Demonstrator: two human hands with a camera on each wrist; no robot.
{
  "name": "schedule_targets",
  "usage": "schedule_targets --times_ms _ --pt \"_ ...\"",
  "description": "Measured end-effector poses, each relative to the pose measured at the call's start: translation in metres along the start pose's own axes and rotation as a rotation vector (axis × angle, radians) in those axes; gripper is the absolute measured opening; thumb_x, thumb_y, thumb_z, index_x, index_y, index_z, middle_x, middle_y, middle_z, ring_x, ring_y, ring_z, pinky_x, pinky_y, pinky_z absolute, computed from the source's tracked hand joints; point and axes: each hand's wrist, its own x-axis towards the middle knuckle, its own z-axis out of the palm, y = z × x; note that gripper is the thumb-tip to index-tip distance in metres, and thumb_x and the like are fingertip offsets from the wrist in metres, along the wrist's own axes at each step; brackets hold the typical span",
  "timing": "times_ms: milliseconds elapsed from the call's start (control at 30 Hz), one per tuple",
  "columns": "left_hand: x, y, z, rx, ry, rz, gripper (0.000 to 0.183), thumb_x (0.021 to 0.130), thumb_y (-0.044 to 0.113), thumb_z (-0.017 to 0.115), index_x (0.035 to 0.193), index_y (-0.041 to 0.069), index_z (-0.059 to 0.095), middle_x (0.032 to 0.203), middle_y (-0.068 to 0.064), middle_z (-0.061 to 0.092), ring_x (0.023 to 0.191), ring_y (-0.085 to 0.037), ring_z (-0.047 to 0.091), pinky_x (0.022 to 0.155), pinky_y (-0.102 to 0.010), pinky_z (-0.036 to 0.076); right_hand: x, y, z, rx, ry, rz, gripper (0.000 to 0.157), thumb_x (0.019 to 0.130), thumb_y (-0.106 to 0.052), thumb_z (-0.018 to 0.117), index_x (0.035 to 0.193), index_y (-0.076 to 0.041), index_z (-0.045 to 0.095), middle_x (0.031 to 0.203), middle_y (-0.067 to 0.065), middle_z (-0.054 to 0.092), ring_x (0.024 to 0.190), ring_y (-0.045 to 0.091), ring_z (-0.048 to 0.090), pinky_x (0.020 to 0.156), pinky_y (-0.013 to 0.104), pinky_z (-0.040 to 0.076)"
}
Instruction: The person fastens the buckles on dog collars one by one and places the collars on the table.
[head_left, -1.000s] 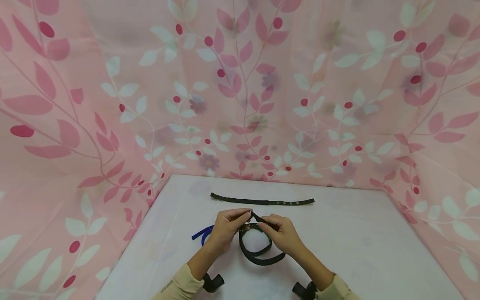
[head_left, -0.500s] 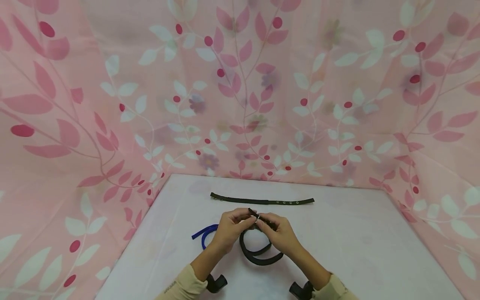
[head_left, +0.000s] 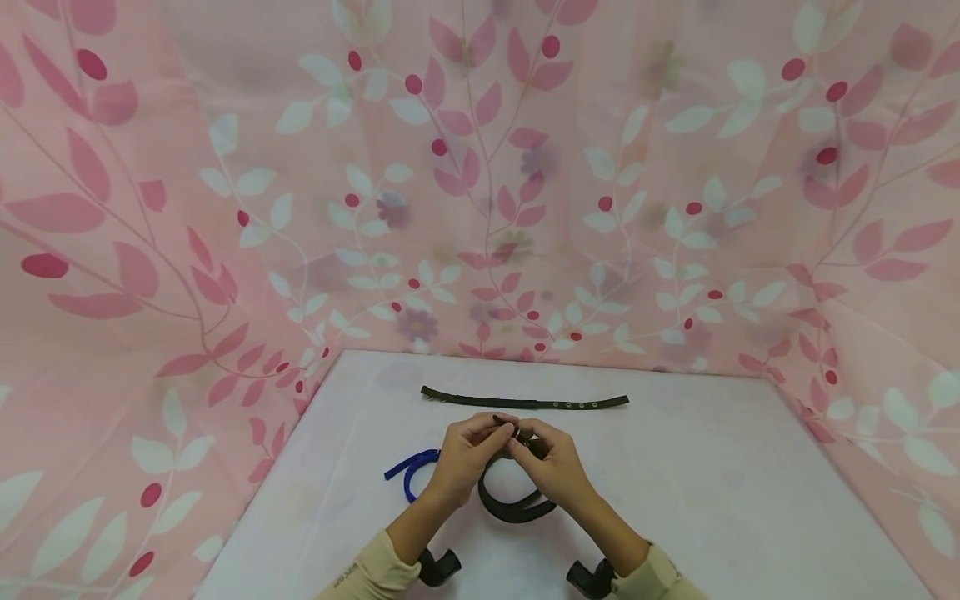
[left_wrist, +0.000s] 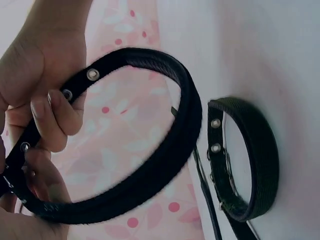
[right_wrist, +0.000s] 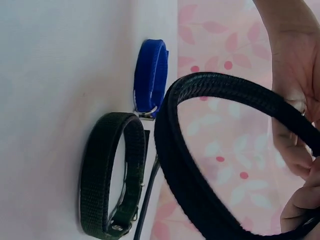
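Observation:
Both hands hold a dark buckled collar (left_wrist: 155, 175) with metal eyelets up above the table, its band hanging below them as a loop. The left hand (head_left: 463, 460) pinches the strap end between thumb and fingers. Facing it, the right hand (head_left: 557, 468) grips the collar at the metal buckle, fingertips close to the left ones. A short dark tip shows above the left thumb. How far the strap runs through the buckle is partly hidden by fingers. Under the hands, a dark green collar (right_wrist: 95, 175) stands on its edge, curled in a ring.
A blue collar (right_wrist: 145, 75) lies coiled on the white table (head_left: 712, 467), left of the dark green one. Farther back, another dark collar (head_left: 480, 402) with eyelets is laid out straight. Pink leaf-patterned cloth (head_left: 487, 208) surrounds the table's back and sides.
The hands have drawn together, the right one shifting slightly left. The strap end and the buckle have come together between the fingers. The collars on the table have stayed put.

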Motion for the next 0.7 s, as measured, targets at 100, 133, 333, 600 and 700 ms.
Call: schedule_targets --times_ms 100,133,333,600,700 --pt "0.000 0.001 0.000 0.057 0.025 0.006 0.034 0.096 0.021 0.066 0.117 -0.006 0.066 0.113 -0.015 0.065 0.097 -0.016 0.065 0.082 -0.028 0.058 0.001 -0.002 0.001 0.010 -0.006 0.015 0.020 0.091 0.003 0.065 0.110 0.005 0.068 0.091 0.018 0.070 0.068 0.000 0.059 0.058 0.021 0.054" --pt "0.000 0.002 0.000 0.078 0.036 0.006 0.033 0.096 0.022 0.066 0.117 -0.004 0.067 0.114 -0.015 0.064 0.099 -0.016 0.064 0.082 -0.027 0.058 0.001 -0.002 0.001 0.006 -0.008 0.003 0.021 0.090 0.003 0.065 0.111 0.005 0.068 0.093 0.018 0.071 0.069 0.000 0.059 0.059 0.021 0.054" --pt "0.002 0.010 -0.002 0.163 0.078 0.019 0.029 0.096 0.027 0.067 0.113 0.004 0.071 0.117 -0.014 0.064 0.106 -0.019 0.060 0.085 -0.029 0.057 0.002 -0.005 -0.001 -0.032 0.007 -0.011 0.015 0.089 0.005 0.067 0.104 0.005 0.070 0.081 0.017 0.071 0.062 0.003 0.059 0.055 0.025 0.055" --pt "0.012 0.029 -0.019 0.127 0.193 0.033 0.034 0.095 0.029 0.067 0.113 0.000 0.070 0.117 -0.009 0.068 0.098 -0.019 0.066 0.097 -0.043 0.051 0.001 0.012 -0.004 0.015 0.017 0.031 0.016 0.090 0.004 0.065 0.105 0.008 0.067 0.073 0.017 0.067 0.054 0.032 0.061 0.048 0.026 0.052" --pt "0.016 0.037 -0.030 0.042 0.236 0.031 0.031 0.095 0.028 0.068 0.110 0.001 0.071 0.113 -0.008 0.067 0.093 -0.017 0.066 0.096 -0.044 0.053 0.000 0.029 -0.006 0.046 0.025 0.037 0.015 0.091 0.004 0.064 0.105 0.006 0.068 0.071 0.020 0.065 0.053 0.026 0.060 0.047 0.025 0.051"
